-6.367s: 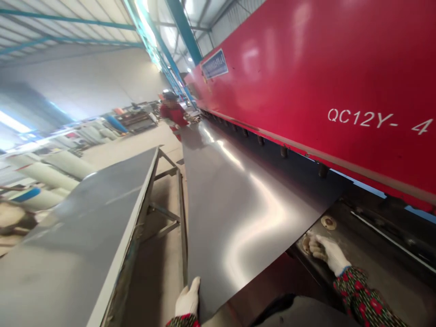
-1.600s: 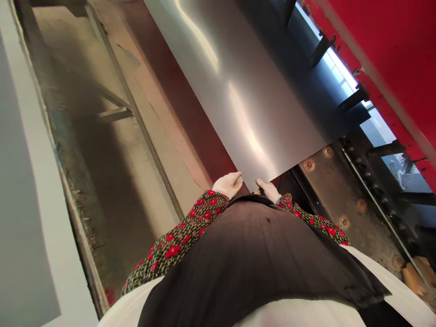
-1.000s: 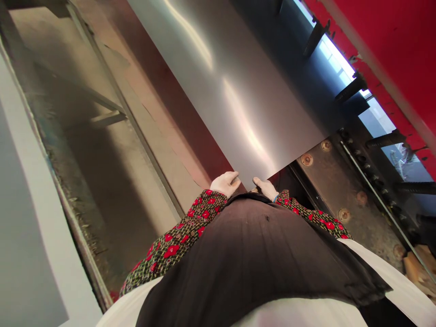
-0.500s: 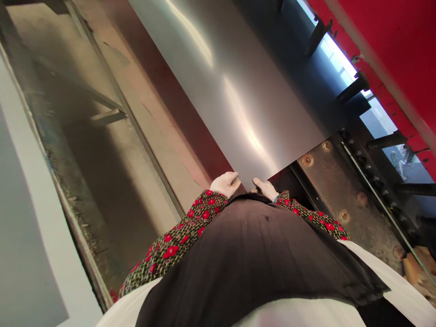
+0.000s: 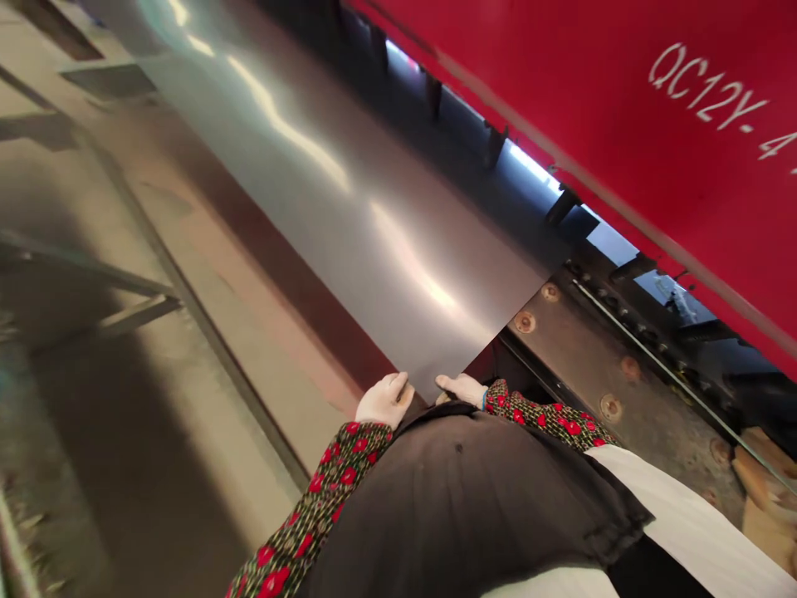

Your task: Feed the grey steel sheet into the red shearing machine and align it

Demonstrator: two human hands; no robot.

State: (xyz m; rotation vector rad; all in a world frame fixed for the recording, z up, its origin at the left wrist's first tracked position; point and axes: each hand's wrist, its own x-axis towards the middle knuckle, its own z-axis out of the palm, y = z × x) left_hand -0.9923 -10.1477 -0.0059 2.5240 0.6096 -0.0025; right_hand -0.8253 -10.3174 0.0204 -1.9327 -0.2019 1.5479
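A long shiny metal sheet [image 5: 349, 224] runs away from me and lies partly under the red shearing machine [image 5: 598, 108]. Both my hands wear white gloves and floral sleeves. My left hand [image 5: 383, 400] is closed on the sheet's near corner from the left side. My right hand [image 5: 462, 388] grips the same near edge just to the right, fingers curled over it. My dark apron hides the wrists' lower parts.
The machine's dark steel bed [image 5: 598, 365] with round bolts lies to the right of the sheet. A row of hold-down feet [image 5: 560, 203] hangs under the red beam. A metal frame rail [image 5: 187, 291] and concrete floor lie on the left.
The view has swung up and right, showing the machine's lettering again. Both hands keep the same hold on the sheet's near corner; the sheet has hardly shifted.
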